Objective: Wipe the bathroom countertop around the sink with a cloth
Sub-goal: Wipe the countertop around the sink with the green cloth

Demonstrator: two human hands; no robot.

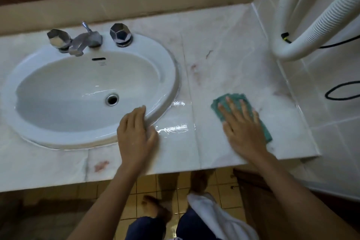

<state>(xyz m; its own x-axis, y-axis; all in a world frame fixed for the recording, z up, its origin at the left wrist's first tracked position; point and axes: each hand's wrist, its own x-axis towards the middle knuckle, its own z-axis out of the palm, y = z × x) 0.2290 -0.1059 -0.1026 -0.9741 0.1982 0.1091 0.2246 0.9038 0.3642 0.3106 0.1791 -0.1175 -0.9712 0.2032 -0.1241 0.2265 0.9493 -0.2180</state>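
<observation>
A green cloth (231,99) lies flat on the pale marble countertop (224,60), to the right of the white oval sink (167,76). My right hand (241,122) presses on the cloth with straight, spread fingers and covers most of it. My left hand (136,132) rests flat on the counter at the sink's front right rim, its fingertips touching the rim. Between my two hands the counter carries a shiny wet streak (173,127).
A chrome faucet (83,42) with two knobs stands behind the basin. A white corrugated hose (311,25) and a black cable (342,91) hang on the tiled wall at right. Reddish stains (101,165) mark the counter's front. A white towel (220,218) hangs by my legs.
</observation>
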